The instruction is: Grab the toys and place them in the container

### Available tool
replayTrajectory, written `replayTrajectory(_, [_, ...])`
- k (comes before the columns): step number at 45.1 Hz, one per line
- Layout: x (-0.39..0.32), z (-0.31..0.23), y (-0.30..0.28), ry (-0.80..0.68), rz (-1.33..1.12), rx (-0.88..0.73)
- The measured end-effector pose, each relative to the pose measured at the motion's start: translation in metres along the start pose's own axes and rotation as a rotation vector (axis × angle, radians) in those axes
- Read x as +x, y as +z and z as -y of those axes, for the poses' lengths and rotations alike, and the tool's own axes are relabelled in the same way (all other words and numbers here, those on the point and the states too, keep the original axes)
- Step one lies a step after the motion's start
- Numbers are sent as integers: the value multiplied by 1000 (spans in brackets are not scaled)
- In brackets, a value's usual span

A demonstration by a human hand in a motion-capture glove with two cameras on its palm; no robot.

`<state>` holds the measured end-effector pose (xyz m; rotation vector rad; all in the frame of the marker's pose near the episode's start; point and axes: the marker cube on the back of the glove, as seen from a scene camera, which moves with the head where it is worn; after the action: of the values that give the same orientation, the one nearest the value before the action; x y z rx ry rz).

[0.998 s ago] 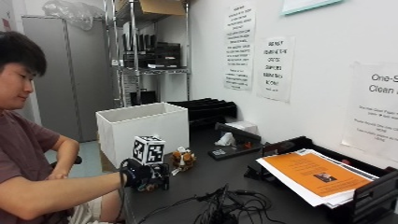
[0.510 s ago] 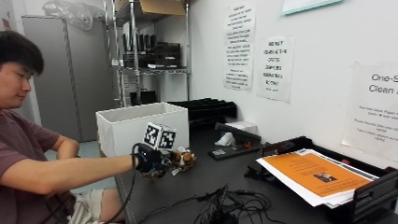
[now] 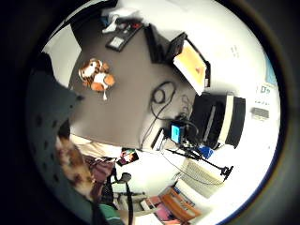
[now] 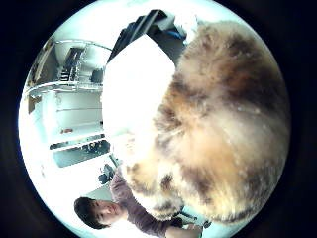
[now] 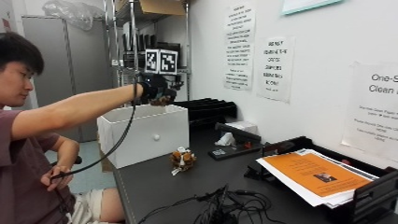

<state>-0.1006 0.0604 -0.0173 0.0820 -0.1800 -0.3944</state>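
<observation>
hand: my right hand is raised above the white box, fingers curled round a brown furry toy; it fills the thumb-side palm view, so it's tight against my palm.
held toy pos: in the air, roughly over the box's open top, not inside yet.
2nd toy: orange/white plush on the dark table, just in front of the box, apart from it.
risk: letting go too near the rim, toy could hit the edge and fall outside; fur hides how much of it I actually hold, so it may slip early.
orientation: held toy mostly covered, can't tell long axis or facing. Table plush looks slumped, long axis approx along the table, head end unclear.
</observation>
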Motion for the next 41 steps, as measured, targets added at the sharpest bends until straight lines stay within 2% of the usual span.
replayTrajectory(5, [-15, 5, -39, 12, -40, 54])
replayTrajectory(13, [-64, 32, -63, -19, -75, 87])
replayTrajectory(33, [-264, 106, -37, -308, -73, 74])
replayTrajectory(41, [-284, 114, -28, -391, -40, 137])
